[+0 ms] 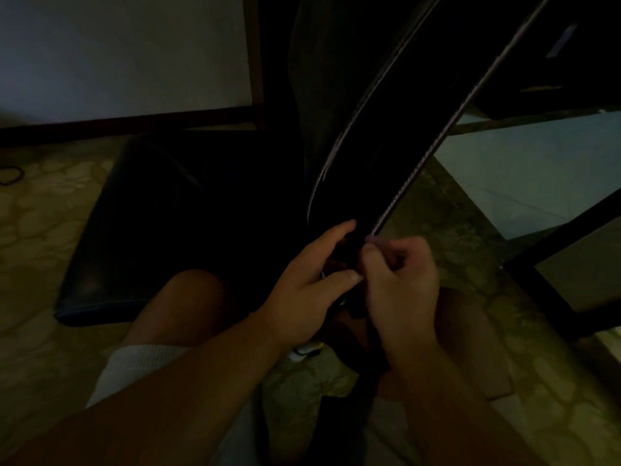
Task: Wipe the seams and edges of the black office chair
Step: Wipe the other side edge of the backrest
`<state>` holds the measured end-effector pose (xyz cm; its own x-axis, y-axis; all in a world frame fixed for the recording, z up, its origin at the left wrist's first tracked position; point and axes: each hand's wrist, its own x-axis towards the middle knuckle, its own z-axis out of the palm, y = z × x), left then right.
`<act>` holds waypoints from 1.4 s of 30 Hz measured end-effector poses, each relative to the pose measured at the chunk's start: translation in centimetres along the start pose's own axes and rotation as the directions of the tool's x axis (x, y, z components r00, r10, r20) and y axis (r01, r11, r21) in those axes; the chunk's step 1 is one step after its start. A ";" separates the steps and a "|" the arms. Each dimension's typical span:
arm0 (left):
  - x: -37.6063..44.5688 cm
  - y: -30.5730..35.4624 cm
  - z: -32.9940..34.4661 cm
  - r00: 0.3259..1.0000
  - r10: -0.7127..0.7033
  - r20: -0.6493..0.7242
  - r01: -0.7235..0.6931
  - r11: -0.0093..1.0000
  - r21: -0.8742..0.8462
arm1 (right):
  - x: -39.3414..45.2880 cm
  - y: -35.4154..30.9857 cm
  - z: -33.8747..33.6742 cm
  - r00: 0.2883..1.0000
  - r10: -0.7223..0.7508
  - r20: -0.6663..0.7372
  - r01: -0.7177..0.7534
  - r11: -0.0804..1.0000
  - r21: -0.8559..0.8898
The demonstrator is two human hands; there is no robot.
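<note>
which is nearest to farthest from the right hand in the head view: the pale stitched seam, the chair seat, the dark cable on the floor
From the right hand:
1. stitched seam, its lower end at the fingertips
2. chair seat, to the left
3. dark cable, far left edge, on the floor

A dim floor (50,230) with a pale stone-like pattern. A black chair (151,223) stands on it, a dark cord (11,174) lies at far left, and a person's knee (188,297) is above it.
</note>
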<state>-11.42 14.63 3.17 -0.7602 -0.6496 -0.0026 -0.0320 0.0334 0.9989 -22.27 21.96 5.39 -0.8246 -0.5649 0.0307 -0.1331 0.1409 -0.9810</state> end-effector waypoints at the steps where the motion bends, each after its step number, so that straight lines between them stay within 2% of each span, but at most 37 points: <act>1: -0.1 0.1 0.1 1.000 0.008 -0.012 -0.008 1.000 0.000 | 0.3 -0.1 -0.2 0.998 0.001 -0.068 0.001 0.999 0.033; 2: -0.2 0.2 0.1 0.999 0.020 -0.027 -0.020 1.000 0.005 | 0.5 -0.2 -0.3 0.996 -0.004 -0.084 0.008 0.999 0.047; 5: -0.3 0.3 0.0 0.996 0.065 -0.056 -0.064 0.998 0.018 | -0.1 -0.3 0.2 0.996 -0.050 0.071 0.053 0.997 -0.048; 6: -0.3 0.4 0.0 0.996 0.073 -0.060 -0.072 0.997 0.009 | -0.2 -0.2 0.3 0.996 -0.049 0.071 0.052 0.998 -0.047; 9: -0.5 0.4 0.2 0.995 0.078 -0.065 -0.079 0.997 -0.021 | 0.1 -0.3 -0.3 0.997 -0.025 -0.075 0.027 0.999 0.037; 10: -0.5 0.5 0.2 0.995 0.080 -0.066 -0.082 0.996 -0.030 | 0.4 -0.3 -0.4 0.997 -0.038 -0.071 0.038 0.999 0.007; 13: -0.5 0.8 0.2 0.993 0.100 -0.069 -0.102 0.994 -0.031 | 0.2 -0.1 -0.1 0.996 -0.047 0.076 0.052 0.996 -0.076; 16: -0.6 0.9 0.5 0.992 0.099 -0.082 -0.104 0.992 -0.068 | 0.4 0.0 -0.4 0.996 -0.051 -0.075 0.049 0.998 -0.031; 17: -0.6 0.8 0.6 0.991 0.097 -0.089 -0.104 0.992 -0.075 | 0.5 -0.1 -0.5 0.995 -0.065 -0.078 0.063 0.997 -0.039; 20: -0.5 1.0 0.8 0.990 0.104 -0.094 -0.111 0.991 -0.077 | 0.2 -0.1 -0.1 0.992 -0.048 0.114 0.052 0.998 -0.037; 21: -0.5 1.0 0.8 0.990 0.108 -0.091 -0.115 0.990 -0.080 | 0.1 -0.1 0.0 0.994 -0.036 0.108 0.039 0.999 -0.028; 24: -0.5 1.1 1.0 0.992 0.100 -0.077 -0.109 0.986 -0.123 | 0.5 -0.4 -0.3 0.995 -0.066 -0.072 0.063 0.997 -0.033; 28: -0.5 1.1 0.9 0.991 0.106 -0.077 -0.114 0.988 -0.108 | 0.1 -0.6 0.1 0.994 -0.038 0.098 0.041 0.999 -0.028; 32: -0.6 0.9 0.9 0.994 0.091 -0.064 -0.099 0.985 -0.142 | 0.5 -0.5 -0.4 0.995 -0.060 -0.079 0.059 0.998 -0.015; 36: -0.4 0.8 0.8 0.993 0.088 -0.073 -0.097 0.986 -0.133 | 0.5 -0.9 -0.2 0.993 -0.047 0.104 0.051 0.998 -0.043; 39: -0.4 1.1 0.8 0.994 0.089 -0.060 -0.096 0.986 -0.135 | 1.1 -0.8 -0.5 0.998 -0.041 -0.040 0.039 0.998 -0.053; 40: -0.4 1.3 0.7 0.994 0.090 -0.060 -0.098 0.986 -0.135 | 1.2 -0.8 -0.6 0.997 -0.045 -0.054 0.042 0.997 -0.062; 42: -0.4 1.8 0.6 0.992 0.106 -0.068 -0.114 0.986 -0.120 | 1.4 -0.9 -0.5 0.999 -0.041 0.012 0.042 0.994 -0.103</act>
<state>-11.60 15.42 4.90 -0.7134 -0.6925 0.1067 0.1330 0.0157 0.9910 -23.57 21.47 6.44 -0.8116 -0.5801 0.0689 -0.2239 0.2000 -0.9539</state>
